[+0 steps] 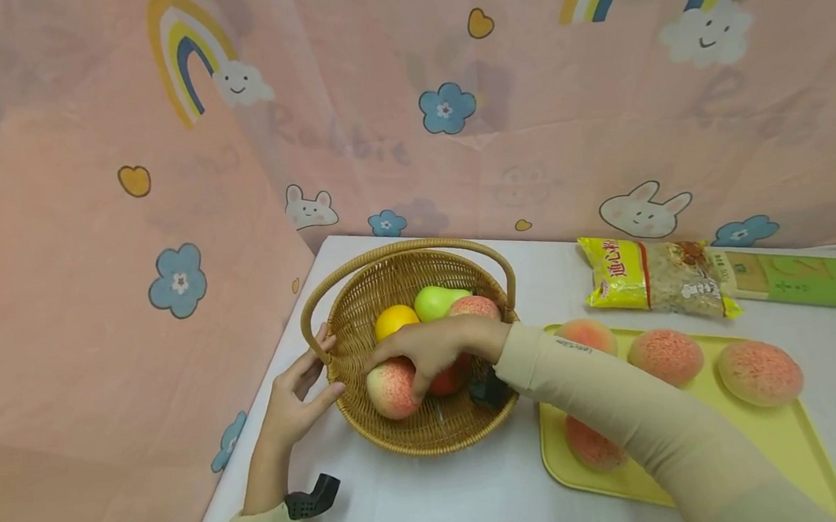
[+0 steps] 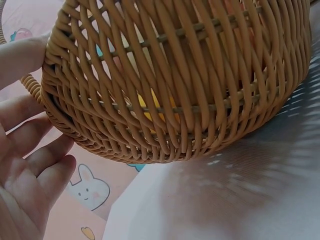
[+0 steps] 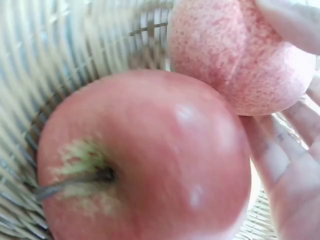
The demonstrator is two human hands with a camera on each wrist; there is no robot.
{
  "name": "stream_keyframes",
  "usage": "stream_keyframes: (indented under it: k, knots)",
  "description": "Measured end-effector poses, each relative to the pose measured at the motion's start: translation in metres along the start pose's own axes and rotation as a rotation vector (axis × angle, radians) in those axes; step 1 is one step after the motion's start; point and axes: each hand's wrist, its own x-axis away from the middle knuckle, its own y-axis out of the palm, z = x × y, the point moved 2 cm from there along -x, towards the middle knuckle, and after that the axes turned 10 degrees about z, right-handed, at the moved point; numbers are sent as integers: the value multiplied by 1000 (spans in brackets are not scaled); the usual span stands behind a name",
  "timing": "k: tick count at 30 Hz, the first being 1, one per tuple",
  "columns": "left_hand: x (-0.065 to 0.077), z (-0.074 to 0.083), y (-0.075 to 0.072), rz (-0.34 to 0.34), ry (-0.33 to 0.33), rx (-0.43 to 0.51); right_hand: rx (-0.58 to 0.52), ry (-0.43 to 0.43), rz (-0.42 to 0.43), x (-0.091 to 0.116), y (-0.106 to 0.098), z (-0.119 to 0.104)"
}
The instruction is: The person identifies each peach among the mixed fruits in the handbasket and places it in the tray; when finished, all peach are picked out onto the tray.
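A round wicker basket (image 1: 428, 451) with an arched handle stands on the white table. At its left rim my left hand (image 1: 292, 409) grips the edge near the handle's foot; the left wrist view shows thumb and fingers around the woven rim. My right hand (image 1: 429, 345) is inside the basket, holding a pink-speckled peach (image 1: 391, 392) between thumb and fingers. Right beside that peach, a red apple (image 3: 150, 150) with a stem fills the right wrist view. An orange (image 1: 396, 320), a green pear (image 1: 437, 301) and another peach (image 1: 474, 306) lie farther back in the basket.
To the right, a yellow tray (image 1: 753, 436) bears several peaches, partly covered by my right forearm. Behind it lie a yellow-ended food bag (image 1: 674, 279) and a green-and-tan flat packet (image 1: 809, 278). A printed pink cloth (image 1: 409, 96) hangs behind and to the left.
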Motion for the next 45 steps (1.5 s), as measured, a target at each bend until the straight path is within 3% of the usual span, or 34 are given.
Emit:
stream_keyframes:
  k: [7, 15, 22, 35, 45]
  knots:
    - [2, -1, 0, -8, -36, 1, -78, -37, 88, 10, -11, -6]
    - [3, -2, -1, -12, -53, -7, -257, -31, 205, 29, -24, -14]
    - [3, -3, -1, -11, -62, -10, -265, -122, 303, 55, -38, -19]
    - [2, 3, 1, 5, -16, 9, -271, -150, 481, 140, -41, -14]
    - [4, 1, 2, -8, -53, -8, -319, -34, 672, 231, -12, 14]
